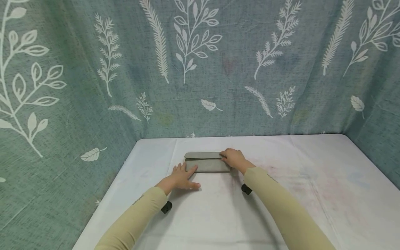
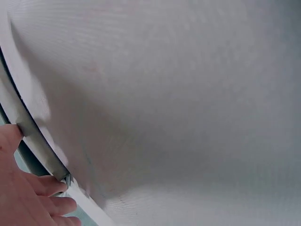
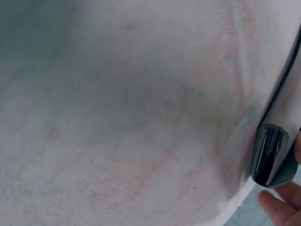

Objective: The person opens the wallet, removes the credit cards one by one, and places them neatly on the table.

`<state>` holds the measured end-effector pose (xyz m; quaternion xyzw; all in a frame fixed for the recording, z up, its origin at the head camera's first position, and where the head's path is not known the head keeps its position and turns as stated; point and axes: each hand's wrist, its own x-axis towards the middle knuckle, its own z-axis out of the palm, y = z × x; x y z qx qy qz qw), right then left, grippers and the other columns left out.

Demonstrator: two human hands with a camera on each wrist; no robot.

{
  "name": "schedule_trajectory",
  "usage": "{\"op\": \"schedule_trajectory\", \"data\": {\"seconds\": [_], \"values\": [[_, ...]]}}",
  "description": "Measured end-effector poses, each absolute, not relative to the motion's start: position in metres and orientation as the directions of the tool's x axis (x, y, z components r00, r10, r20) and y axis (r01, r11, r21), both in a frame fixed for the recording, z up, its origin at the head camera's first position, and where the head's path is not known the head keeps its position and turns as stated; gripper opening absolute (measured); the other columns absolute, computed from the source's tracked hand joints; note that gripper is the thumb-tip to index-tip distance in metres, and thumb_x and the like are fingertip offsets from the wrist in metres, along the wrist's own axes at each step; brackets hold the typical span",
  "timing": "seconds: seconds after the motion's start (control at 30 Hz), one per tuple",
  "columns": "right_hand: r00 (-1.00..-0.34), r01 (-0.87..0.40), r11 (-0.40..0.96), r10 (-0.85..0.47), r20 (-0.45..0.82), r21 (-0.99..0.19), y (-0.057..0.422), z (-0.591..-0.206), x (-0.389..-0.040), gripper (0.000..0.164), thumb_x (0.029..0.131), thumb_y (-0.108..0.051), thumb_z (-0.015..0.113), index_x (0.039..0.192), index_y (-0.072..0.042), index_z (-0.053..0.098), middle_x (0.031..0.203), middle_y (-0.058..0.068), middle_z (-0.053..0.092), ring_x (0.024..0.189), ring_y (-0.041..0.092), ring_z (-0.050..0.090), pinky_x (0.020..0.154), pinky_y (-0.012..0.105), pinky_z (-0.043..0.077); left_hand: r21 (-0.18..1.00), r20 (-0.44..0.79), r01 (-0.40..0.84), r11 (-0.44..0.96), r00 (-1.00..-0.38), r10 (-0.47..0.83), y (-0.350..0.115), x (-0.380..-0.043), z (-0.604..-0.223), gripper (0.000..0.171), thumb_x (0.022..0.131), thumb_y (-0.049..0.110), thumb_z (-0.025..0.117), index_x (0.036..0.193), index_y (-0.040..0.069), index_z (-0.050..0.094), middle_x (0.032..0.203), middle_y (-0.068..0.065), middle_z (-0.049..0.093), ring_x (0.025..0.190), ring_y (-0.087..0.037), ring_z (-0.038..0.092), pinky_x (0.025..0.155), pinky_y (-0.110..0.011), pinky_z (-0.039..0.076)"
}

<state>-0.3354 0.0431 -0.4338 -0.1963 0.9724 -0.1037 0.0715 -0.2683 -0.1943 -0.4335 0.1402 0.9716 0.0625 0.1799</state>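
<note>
A flat grey case with a long flap along its far side lies on the white-covered table. My left hand has its fingers spread, with fingertips resting on the case's left end and the thumb on the cloth. At the far right corner, my right hand pinches the flap between thumb and fingers. Seen from the right wrist, the case's end is hollow, with something dark and glossy inside whose kind I cannot tell. In the left wrist view, fingers touch the other end.
White cloth with faint coloured stains covers the table. Green curtain fabric with white leaf prints hangs behind and along both sides. A small black device sits under the left wrist, and another black device under the right.
</note>
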Motion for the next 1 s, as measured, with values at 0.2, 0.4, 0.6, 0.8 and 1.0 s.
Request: {"op": "schedule_trajectory", "data": {"seconds": [0.2, 0.4, 0.6, 0.8, 1.0], "values": [[-0.907, -0.384, 0.896, -0.411, -0.088, -0.22, 0.048, -0.431, -0.331, 0.038, 0.093, -0.027, 0.053, 0.13, -0.018, 0.053, 0.129, 0.01, 0.052, 0.115, 0.027, 0.051, 0.09, 0.048, 0.044, 0.185, -0.339, 0.257, 0.948, -0.889, 0.307, -0.192, -0.264, -0.431, 0.089, 0.078, 0.065, 0.055, 0.147, 0.021, 0.019, 0.147, -0.031, 0.008, 0.135, -0.048, 0.005, 0.109, -0.056, 0.005], [-0.894, -0.418, 0.887, -0.44, -0.084, -0.197, 0.053, -0.431, -0.33, 0.038, 0.093, -0.027, 0.053, 0.129, -0.018, 0.054, 0.127, 0.009, 0.054, 0.112, 0.026, 0.053, 0.085, 0.045, 0.046, 0.186, -0.345, 0.259, 0.948, -0.886, 0.31, -0.188, -0.259, -0.429, 0.089, 0.078, 0.065, 0.055, 0.147, 0.021, 0.02, 0.147, -0.032, 0.008, 0.135, -0.049, 0.005, 0.109, -0.056, 0.005], [-0.884, -0.442, 0.876, -0.462, -0.071, -0.192, 0.058, -0.431, -0.323, 0.037, 0.092, -0.027, 0.054, 0.128, -0.016, 0.055, 0.125, 0.01, 0.055, 0.111, 0.027, 0.054, 0.084, 0.045, 0.046, 0.153, -0.353, 0.269, 0.951, -0.884, 0.307, -0.185, -0.254, -0.431, 0.091, 0.077, 0.067, 0.053, 0.148, 0.022, 0.018, 0.147, -0.032, 0.008, 0.135, -0.049, 0.005, 0.109, -0.055, 0.006], [-0.874, -0.471, 0.866, -0.484, -0.04, -0.17, 0.063, -0.431, -0.313, 0.037, 0.091, -0.027, 0.056, 0.126, -0.016, 0.057, 0.121, 0.011, 0.057, 0.104, 0.026, 0.058, 0.079, 0.042, 0.049, 0.11, -0.357, 0.282, 0.953, -0.884, 0.303, -0.181, -0.246, -0.434, 0.093, 0.075, 0.07, 0.052, 0.147, 0.023, 0.018, 0.146, -0.033, 0.01, 0.134, -0.05, 0.008, 0.109, -0.056, 0.009], [-0.871, -0.477, 0.861, -0.49, -0.036, -0.175, 0.066, -0.43, -0.307, 0.036, 0.09, -0.027, 0.058, 0.124, -0.016, 0.059, 0.116, 0.01, 0.06, 0.097, 0.024, 0.06, 0.072, 0.039, 0.049, 0.084, -0.364, 0.301, 0.95, -0.878, 0.311, -0.177, -0.237, -0.431, 0.093, 0.076, 0.069, 0.053, 0.148, 0.022, 0.018, 0.145, -0.033, 0.011, 0.134, -0.049, 0.009, 0.109, -0.055, 0.009]]}}
